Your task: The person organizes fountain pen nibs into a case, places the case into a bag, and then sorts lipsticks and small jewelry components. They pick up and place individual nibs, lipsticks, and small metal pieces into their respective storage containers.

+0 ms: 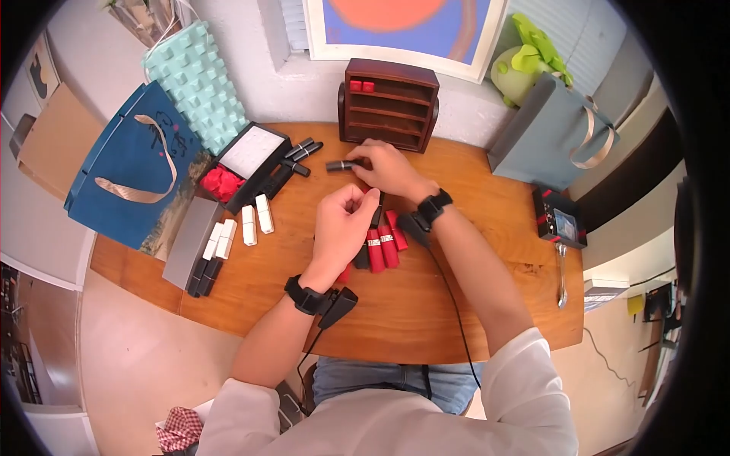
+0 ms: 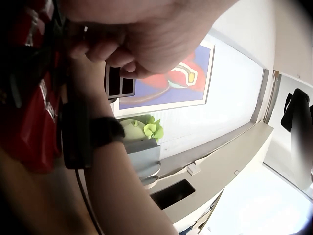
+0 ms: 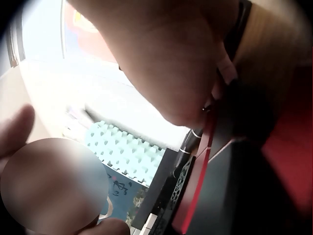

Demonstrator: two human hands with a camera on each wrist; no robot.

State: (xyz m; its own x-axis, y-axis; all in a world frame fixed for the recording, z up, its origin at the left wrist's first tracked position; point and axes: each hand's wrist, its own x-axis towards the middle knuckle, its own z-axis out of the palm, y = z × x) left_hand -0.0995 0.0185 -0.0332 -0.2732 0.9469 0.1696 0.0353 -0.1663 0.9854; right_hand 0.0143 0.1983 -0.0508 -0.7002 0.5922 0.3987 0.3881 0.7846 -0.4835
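Nearest, bare wood is shown along the front of the table (image 1: 433, 327), and a metal spoon (image 1: 563, 281) is laid near its right edge. Several red lipstick tubes (image 1: 388, 249) are bunched under and beside the left hand (image 1: 341, 228), whose fingers are curled inward; whether anything is held there cannot be told. To the left, two white lipstick tubes (image 1: 249, 226) are set side by side. Slightly farther off, one end of a black lipstick tube (image 1: 338, 166) is pinched by the right hand (image 1: 386, 169) in a narrow grip, and the tube is held sideways, low over or on the table, in front of the wooden display shelf (image 1: 391, 72). Left of it, red crumpled paper (image 1: 222, 183) is seen in an open black box. On the shelf's upper tier two small red items (image 1: 362, 87) are placed at the left. Behind it all, a framed picture (image 1: 411, 34) is seen against the wall.
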